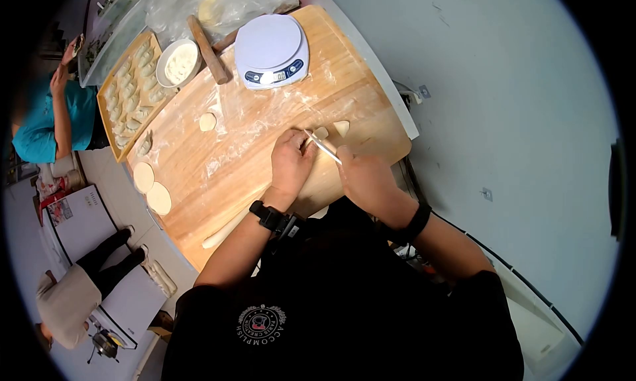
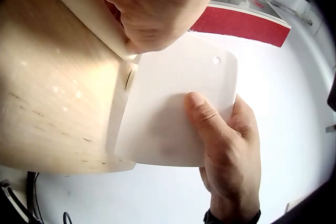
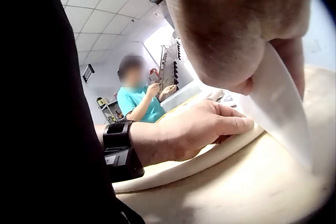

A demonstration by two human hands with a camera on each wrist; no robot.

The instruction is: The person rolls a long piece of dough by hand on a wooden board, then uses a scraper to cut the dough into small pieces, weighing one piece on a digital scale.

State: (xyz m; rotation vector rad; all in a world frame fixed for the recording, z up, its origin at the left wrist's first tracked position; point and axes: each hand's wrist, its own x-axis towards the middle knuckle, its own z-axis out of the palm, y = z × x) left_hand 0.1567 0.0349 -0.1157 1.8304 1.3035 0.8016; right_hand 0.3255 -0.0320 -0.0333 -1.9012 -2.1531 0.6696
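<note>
A long rope of dough (image 3: 210, 162) lies along the wooden board, running back toward my body under the left forearm. My left hand (image 1: 291, 162) grips the rope near its far end, fingers and thumb curled over it. The right hand (image 1: 371, 185) holds a white dough scraper (image 2: 163, 85), its thumb flat on the face. The scraper's edge stands right at the end of the rope, close beside the left fingers. Just beyond the blade are small cut pieces of dough (image 1: 341, 127).
A white kitchen scale (image 1: 268, 43) stands at the back of the floured board (image 1: 265, 109), with a rolling pin (image 1: 207, 50) and a bowl of flour (image 1: 179, 63) to its left. Dumplings fill a tray (image 1: 119, 157) at left; flat dough rounds (image 1: 159, 199) lie near the left edge.
</note>
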